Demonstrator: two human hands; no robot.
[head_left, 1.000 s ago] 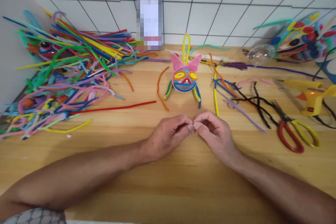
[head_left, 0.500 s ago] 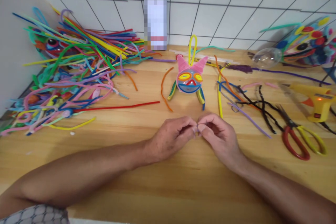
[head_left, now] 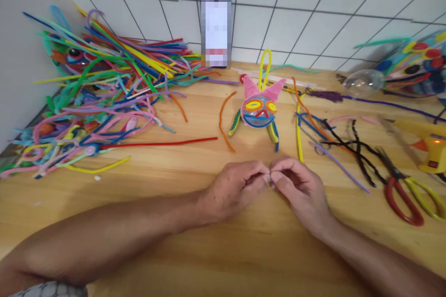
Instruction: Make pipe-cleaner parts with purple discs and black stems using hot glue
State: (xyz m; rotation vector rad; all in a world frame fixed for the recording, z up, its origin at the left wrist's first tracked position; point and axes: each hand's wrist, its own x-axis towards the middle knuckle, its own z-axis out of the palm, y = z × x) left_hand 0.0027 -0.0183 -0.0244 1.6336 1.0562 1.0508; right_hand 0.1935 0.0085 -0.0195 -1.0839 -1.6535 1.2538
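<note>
My left hand [head_left: 239, 190] and my right hand [head_left: 301, 195] meet fingertip to fingertip just above the table. Both are closed in a pinch on something tiny with a hint of purple; the fingers hide most of it. Just beyond them is a small mask-like figure [head_left: 258, 113] with pink ears, yellow and orange eyes, a red nose and a blue mouth. A yellow pipe cleaner loop [head_left: 265, 69] rises from its top, and green, yellow and blue limbs hang at its sides. An orange pipe cleaner [head_left: 220, 120] curves on its left.
Many coloured pipe cleaners [head_left: 121, 69] pile up at the left. A phone [head_left: 216, 30] leans on the tiled wall. At the right lie scissors [head_left: 404, 199], black pipe cleaners [head_left: 357, 148], a yellow hot glue gun [head_left: 427, 141] with its light on, and a clear dome [head_left: 363, 82].
The whole view has shifted slightly, so everything appears a little further right and lower. My hands keep the same pinch, and nothing on the table has visibly moved.
</note>
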